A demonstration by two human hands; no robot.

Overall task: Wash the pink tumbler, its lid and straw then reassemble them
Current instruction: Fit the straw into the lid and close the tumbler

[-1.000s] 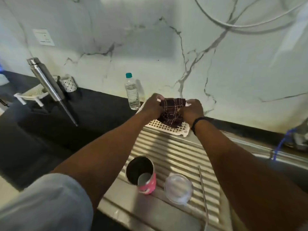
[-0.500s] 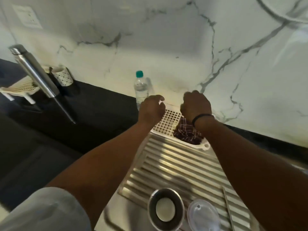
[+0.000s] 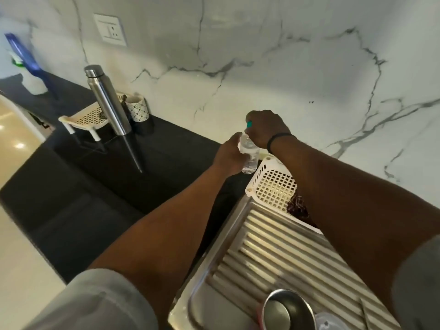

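The right hand has its fingers curled over the teal cap of a small clear plastic water bottle, gripping the top from above. The left hand wraps round the bottle's body from the side, its fingers mostly hidden behind the plastic. A black band circles the right wrist. The bottle is held upright near the white marble-patterned wall, above the dark bench and just beside the corner of a white perforated plastic tray. A dark red checked cloth lies in that tray, partly hidden by the right forearm.

The pink tumbler stands well apart from both hands, at the lower edge of the view on the ribbed stainless steel draining board; its steel-lined mouth faces up and only a sliver of pink shows at its left side. The clear round lid lies just beside it to the right, and the thin metal straw lies on the ridges beyond the lid.

Farther left on the bench stand a tall stainless steel flask, a patterned white cup and a second white perforated rack.
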